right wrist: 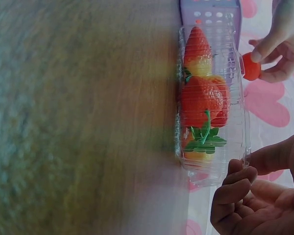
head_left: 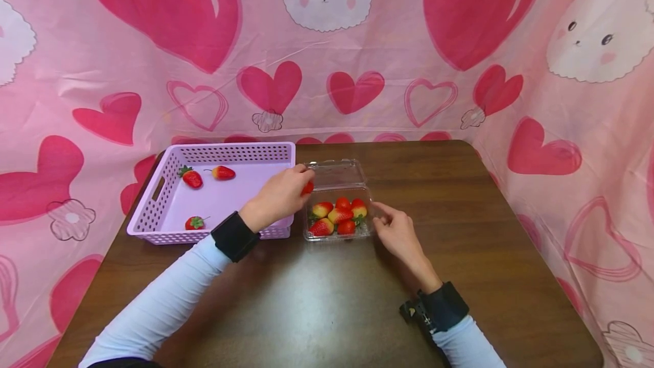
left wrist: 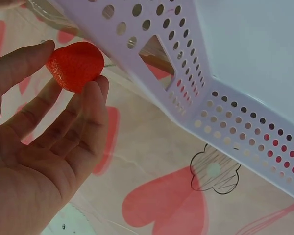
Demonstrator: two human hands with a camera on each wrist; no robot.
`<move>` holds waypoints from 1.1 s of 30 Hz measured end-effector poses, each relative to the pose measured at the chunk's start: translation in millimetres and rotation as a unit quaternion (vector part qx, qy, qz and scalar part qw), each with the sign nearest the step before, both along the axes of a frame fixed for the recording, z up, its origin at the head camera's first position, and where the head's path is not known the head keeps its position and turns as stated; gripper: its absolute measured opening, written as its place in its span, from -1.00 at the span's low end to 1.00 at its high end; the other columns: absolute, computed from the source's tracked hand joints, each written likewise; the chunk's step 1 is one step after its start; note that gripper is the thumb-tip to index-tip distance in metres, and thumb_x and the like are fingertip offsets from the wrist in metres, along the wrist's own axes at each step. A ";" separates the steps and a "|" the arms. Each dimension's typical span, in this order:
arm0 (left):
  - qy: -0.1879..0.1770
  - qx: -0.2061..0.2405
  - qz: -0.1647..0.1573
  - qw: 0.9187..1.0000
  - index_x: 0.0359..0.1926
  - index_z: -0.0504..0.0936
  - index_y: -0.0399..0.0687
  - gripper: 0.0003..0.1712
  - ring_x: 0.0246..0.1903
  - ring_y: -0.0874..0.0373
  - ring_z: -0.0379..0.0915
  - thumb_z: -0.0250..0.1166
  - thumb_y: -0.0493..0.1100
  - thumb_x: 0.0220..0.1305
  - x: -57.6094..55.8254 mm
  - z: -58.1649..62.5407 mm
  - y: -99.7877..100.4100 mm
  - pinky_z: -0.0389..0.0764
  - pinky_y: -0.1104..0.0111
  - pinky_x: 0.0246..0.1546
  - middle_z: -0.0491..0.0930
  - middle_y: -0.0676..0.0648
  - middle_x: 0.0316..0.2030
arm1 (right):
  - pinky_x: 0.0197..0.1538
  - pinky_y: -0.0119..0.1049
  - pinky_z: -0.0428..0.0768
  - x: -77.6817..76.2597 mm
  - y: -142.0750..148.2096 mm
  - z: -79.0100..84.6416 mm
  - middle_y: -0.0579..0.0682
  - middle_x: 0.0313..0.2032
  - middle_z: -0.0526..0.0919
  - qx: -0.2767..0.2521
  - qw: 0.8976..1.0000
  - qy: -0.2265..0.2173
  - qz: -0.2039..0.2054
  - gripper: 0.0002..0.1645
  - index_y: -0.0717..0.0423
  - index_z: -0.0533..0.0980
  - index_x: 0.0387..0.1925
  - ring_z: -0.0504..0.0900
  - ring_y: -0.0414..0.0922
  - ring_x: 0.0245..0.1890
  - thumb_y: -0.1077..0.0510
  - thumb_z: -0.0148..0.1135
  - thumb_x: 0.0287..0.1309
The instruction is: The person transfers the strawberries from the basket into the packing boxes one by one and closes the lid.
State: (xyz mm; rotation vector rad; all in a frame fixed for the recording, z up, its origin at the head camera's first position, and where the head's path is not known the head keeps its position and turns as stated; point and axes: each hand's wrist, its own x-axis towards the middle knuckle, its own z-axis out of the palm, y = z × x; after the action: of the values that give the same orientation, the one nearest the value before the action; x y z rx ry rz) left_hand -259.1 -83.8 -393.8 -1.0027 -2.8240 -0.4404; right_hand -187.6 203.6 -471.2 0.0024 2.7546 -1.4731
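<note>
A strawberry, pinched by the left hand, hangs near the box's ten o'clock corner, other berries toward four o'clock, while the right hand pinches the box's three o'clock edge.

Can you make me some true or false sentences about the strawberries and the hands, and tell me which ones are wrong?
1. The left hand holds a strawberry. True.
2. Several strawberries lie in the clear box. True.
3. The clear box is closed. False: its lid is open.
4. Three strawberries show in the purple basket. True.
5. Both hands hold strawberries. False: the right hand pinches the edge of the clear box.
6. The clear box sits inside the purple basket. False: it is beside it, on the table.
</note>
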 end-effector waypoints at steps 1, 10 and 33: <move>-0.001 -0.001 -0.001 1.000 0.03 0.66 -0.26 -0.61 -0.21 -0.12 0.66 0.53 -0.24 0.22 0.4 -0.2 0.8 0.73 0.06 -0.14 0.61 -0.21 -0.17 | -0.47 -0.29 0.42 0.0 -0.1 0.2 0.01 -0.51 0.47 0.000 1.000 0.000 0.000 -0.50 0.18 0.57 0.33 0.39 -0.07 -0.57 0.28 0.22 0.40; -0.020 -0.012 -0.002 1.000 0.07 0.67 -0.25 -0.56 -0.16 -0.10 0.66 0.55 -0.22 0.21 5.9 -1.4 9.1 0.74 0.06 -0.08 0.63 -0.22 -0.10 | -0.46 -0.28 0.42 0.1 0.2 0.4 0.02 -0.50 0.48 0.000 1.000 0.001 0.000 -0.50 0.18 0.58 0.33 0.40 -0.06 -0.56 0.27 0.22 0.39; -0.062 -0.036 -0.030 0.997 0.08 0.70 -0.22 -0.56 -0.16 -0.03 0.65 0.58 -0.21 0.21 16.8 -16.9 23.9 0.73 0.13 -0.04 0.64 -0.17 -0.14 | -0.48 -0.28 0.43 0.0 1.7 0.1 0.02 -0.50 0.50 0.003 1.000 0.002 0.003 -0.50 0.17 0.57 0.34 0.41 -0.06 -0.58 0.26 0.22 0.40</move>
State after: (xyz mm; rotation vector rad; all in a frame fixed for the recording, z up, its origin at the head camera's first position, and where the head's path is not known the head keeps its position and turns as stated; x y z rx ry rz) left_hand -242.2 -59.8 -410.7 -1.1151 -2.9442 -0.4232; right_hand -187.6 205.3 -471.1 -0.0088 2.7593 -1.4641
